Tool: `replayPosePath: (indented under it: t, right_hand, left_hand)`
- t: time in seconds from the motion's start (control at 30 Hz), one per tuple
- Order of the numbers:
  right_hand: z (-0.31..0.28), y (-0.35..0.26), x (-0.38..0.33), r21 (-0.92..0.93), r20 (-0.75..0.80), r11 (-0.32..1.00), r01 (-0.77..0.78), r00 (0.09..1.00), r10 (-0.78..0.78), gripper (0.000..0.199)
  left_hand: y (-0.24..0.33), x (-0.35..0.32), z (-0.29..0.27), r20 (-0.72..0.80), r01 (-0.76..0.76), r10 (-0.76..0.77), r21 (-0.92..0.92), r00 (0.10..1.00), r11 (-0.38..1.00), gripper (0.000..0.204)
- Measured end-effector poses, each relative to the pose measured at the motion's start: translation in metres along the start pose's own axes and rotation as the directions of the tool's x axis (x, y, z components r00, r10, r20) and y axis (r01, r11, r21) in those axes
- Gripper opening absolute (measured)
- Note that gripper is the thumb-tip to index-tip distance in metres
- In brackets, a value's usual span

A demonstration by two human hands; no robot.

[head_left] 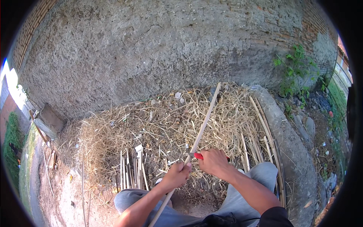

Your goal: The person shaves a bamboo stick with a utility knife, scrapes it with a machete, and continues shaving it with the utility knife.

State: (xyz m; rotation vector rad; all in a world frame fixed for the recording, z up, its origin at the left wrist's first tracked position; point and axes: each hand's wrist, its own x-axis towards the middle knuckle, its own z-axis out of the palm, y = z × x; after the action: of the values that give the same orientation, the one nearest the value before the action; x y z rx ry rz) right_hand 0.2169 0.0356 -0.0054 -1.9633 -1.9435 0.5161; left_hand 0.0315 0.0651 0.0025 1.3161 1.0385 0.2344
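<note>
A long pale strip of wood or bamboo (207, 119) slants from my lap up toward the wall. My left hand (175, 177) is closed around its lower part, just below a knife. In my right hand (214, 162) is the red-handled knife (198, 155), held with the fingers wrapped round the handle. Its short blade lies against the strip, right above my left hand; most of the handle is hidden by my fingers.
Curly shavings (230, 113) cover the ground ahead. Cut strips (132, 170) lie by my left knee, and longer strips (264, 125) lie to the right beside a concrete edge (291, 151). A rough wall (162, 49) rises in front, with a green plant (297, 68) at right.
</note>
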Motion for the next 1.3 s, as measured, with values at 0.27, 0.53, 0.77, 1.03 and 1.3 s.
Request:
replayPosePath:
  t: [0.27,0.53,0.77,1.03,1.3]
  right_hand:
    - [0.006,-0.003,0.001,-0.122,0.021,0.987,-0.103,0.994,0.106,0.020]
    - [0.030,0.003,0.009,-0.109,-0.053,0.987,-0.117,0.992,0.112,0.019]
    - [0.051,0.008,0.017,-0.121,-0.077,0.991,-0.054,0.996,0.044,0.019]
    - [0.030,0.050,0.040,0.112,-0.018,0.907,-0.406,0.912,0.411,0.016]
    - [0.009,0.069,0.023,0.000,-0.229,0.933,-0.360,0.908,0.351,0.015]
  left_hand:
    - [-0.005,0.006,0.007,-0.032,0.002,-0.001,0.041,0.999,0.999,0.034]
    - [-0.013,0.007,0.023,-0.211,-0.077,0.226,0.546,0.951,0.834,0.034]
    - [-0.015,-0.001,0.022,-0.245,-0.053,0.260,0.625,0.934,0.779,0.035]
    - [-0.040,-0.019,0.049,-0.093,-0.064,0.147,0.591,0.985,0.804,0.035]
    - [-0.023,-0.012,0.010,-0.103,0.104,-0.073,0.337,0.992,0.936,0.037]
